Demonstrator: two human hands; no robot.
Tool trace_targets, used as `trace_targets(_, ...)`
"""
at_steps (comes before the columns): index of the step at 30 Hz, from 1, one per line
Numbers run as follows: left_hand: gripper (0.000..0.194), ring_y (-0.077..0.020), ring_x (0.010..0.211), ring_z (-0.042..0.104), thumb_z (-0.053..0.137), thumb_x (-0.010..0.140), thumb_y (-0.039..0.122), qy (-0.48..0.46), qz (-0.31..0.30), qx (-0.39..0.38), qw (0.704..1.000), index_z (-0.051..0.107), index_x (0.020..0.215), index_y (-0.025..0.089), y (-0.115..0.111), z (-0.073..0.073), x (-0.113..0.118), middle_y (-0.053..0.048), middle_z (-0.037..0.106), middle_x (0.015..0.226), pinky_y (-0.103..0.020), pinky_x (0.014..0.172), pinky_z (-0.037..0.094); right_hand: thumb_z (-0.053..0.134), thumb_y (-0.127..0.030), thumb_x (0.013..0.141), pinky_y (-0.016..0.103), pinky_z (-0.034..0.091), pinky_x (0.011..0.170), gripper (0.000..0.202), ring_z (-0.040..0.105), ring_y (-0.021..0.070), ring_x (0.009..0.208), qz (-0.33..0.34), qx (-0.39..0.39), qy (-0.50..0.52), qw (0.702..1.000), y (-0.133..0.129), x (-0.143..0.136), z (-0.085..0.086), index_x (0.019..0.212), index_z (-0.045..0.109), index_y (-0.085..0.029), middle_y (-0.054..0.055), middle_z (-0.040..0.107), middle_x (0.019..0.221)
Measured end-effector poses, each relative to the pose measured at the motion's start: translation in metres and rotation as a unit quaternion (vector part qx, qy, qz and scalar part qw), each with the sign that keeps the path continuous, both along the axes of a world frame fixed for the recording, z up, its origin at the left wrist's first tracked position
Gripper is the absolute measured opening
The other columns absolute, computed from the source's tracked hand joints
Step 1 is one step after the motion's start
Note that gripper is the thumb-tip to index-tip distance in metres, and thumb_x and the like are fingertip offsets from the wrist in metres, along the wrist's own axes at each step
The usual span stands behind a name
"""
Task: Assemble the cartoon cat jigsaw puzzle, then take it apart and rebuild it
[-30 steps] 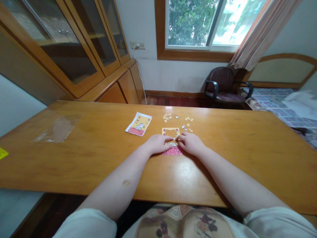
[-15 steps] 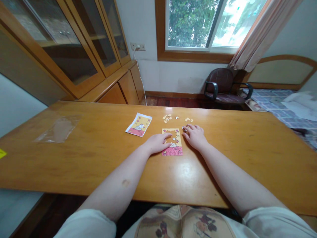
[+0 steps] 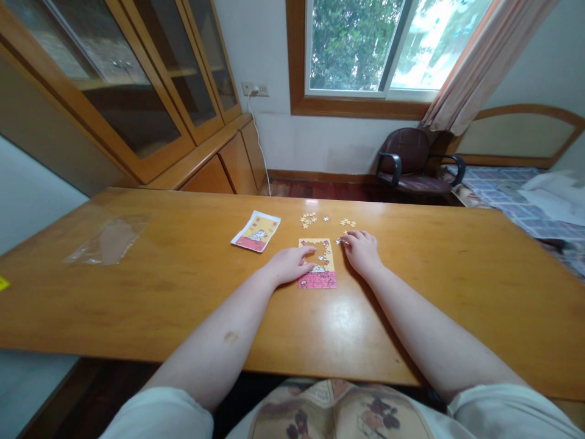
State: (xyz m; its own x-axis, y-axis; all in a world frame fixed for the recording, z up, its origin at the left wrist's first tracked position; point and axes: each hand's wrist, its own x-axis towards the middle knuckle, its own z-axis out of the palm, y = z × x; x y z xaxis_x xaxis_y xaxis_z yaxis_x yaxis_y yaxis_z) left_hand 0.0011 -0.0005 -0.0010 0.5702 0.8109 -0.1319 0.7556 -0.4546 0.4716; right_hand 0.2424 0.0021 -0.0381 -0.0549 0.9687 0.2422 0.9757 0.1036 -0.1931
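A part-built jigsaw puzzle (image 3: 317,280) lies on the table, pink along its near edge and yellow above, with a gap in its middle. Inside that gap sits a loose piece (image 3: 321,258). My left hand (image 3: 289,265) rests on the puzzle's left side, thumb and fingers apart, holding nothing. To the right of the puzzle, my right hand (image 3: 361,251) has its fingers bent together on a small puzzle piece (image 3: 339,241). Other pieces beside it are partly covered by the fingers.
Beyond the puzzle lie a cluster of loose pieces (image 3: 308,220), a single piece (image 3: 326,218) and a smaller cluster (image 3: 348,223). A picture sheet (image 3: 256,232) lies left of the puzzle. Farther left is a clear plastic bag (image 3: 108,241). All rest on the wooden table (image 3: 192,286).
My right hand has shifted slightly right and its fingers have drawn closer together, showing more of the pieces beside them. My left hand has stayed in place on the puzzle.
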Motion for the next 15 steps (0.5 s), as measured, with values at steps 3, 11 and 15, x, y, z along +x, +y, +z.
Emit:
trace_targets(3, 0.049, -0.0202, 0.084, 0.065, 0.052, 0.085, 0.042, 0.001, 0.003, -0.001, 1.0, 0.052, 0.13, 0.025, 0.0002, 0.0, 0.0003, -0.004, 0.068, 0.089, -0.026, 0.069, 0.044, 0.046, -0.036, 0.091, 0.043, 0.03, 0.094, 0.03, 0.045, 0.0277, 0.11, -0.015, 0.011, 0.005, 1.0, 0.0006, -0.0024, -0.0005, 0.104, 0.069, -0.022, 0.01, 0.063, 0.118)
trace_targets(11, 0.049, -0.0215, 0.089, 0.065, 0.053, 0.084, 0.043, 0.002, 0.003, 0.004, 1.0, 0.052, 0.13, 0.026, -0.0008, -0.0015, 0.001, -0.005, 0.069, 0.096, -0.027, 0.072, 0.046, 0.051, -0.039, 0.09, 0.044, 0.029, 0.094, 0.027, 0.045, 0.0283, 0.11, -0.006, 0.01, 0.008, 1.0, 0.0, -0.0075, 0.0, 0.098, 0.073, -0.025, 0.009, 0.064, 0.115)
trace_targets(15, 0.049, -0.0221, 0.092, 0.065, 0.053, 0.084, 0.043, 0.008, 0.002, 0.007, 1.0, 0.053, 0.13, 0.026, -0.0021, -0.0014, 0.0019, -0.005, 0.069, 0.101, -0.027, 0.075, 0.046, 0.046, -0.032, 0.092, 0.043, 0.029, 0.095, 0.028, 0.045, 0.028, 0.111, -0.007, 0.006, 0.007, 1.0, -0.0004, -0.0083, -0.0002, 0.101, 0.072, -0.024, 0.008, 0.064, 0.117)
